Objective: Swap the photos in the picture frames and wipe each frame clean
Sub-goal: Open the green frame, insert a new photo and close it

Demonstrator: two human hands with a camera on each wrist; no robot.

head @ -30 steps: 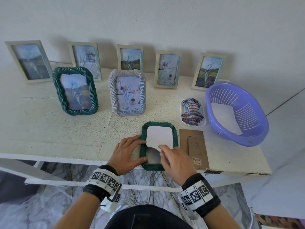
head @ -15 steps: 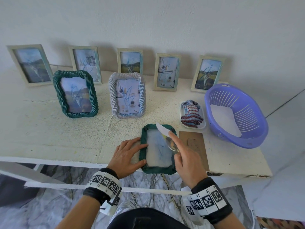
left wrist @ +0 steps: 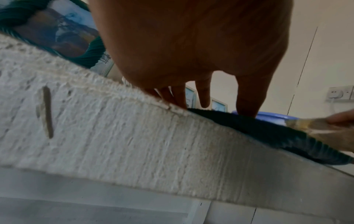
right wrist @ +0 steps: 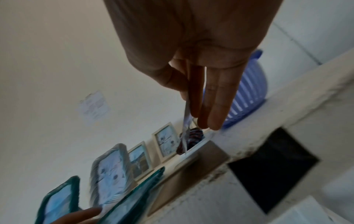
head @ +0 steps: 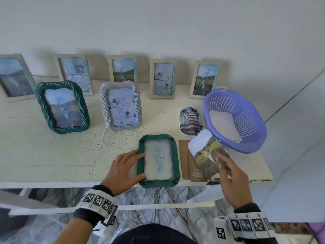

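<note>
A dark green rope-pattern frame lies face down at the table's front edge. Its back is open and its glass shows a blue scribble. My left hand rests on the frame's left rim, fingers fairly straight and thumb at the lower left corner. My right hand pinches a photo of a cat in a field, held picture side up to the right of the frame, over the brown backing board. In the right wrist view the photo shows edge-on between thumb and fingers. A striped cloth lies in a small white tray.
A purple basket holding white paper stands at the right, close to the photo. An upright green frame and a white rope frame stand mid-table. Several pale frames lean on the back wall. The table's front edge is near my wrists.
My right hand lifted the photo out of the face-down frame, turned it picture side up and carried it right, over the backing board. The left hand stayed on the frame.
</note>
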